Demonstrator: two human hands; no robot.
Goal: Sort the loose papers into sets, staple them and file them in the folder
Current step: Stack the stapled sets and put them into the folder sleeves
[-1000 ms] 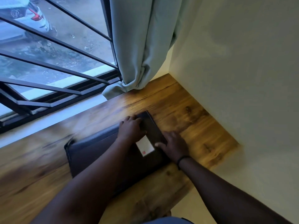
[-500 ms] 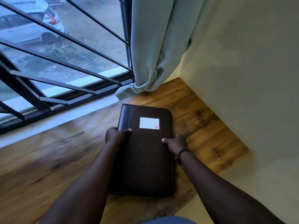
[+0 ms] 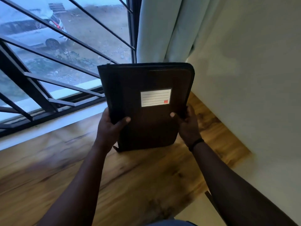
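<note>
Half a second ago the folder (image 3: 146, 105) lay flat on the wooden tabletop (image 3: 48, 168); now it is lifted and tilted up, its labelled cover facing the person, above the far right corner of the tabletop. The left hand (image 3: 110, 126) grips the spine edge, thumb on the cover. The right hand (image 3: 185, 123) grips the opposite edge in the same way. I think this two-sided hold keeps the closed folder steady for carrying or opening it. The curtain (image 3: 162, 30) and the barred window (image 3: 65, 54) stand just behind, the wall (image 3: 244, 79) close at right. No loose papers or stapler are visible.
</note>
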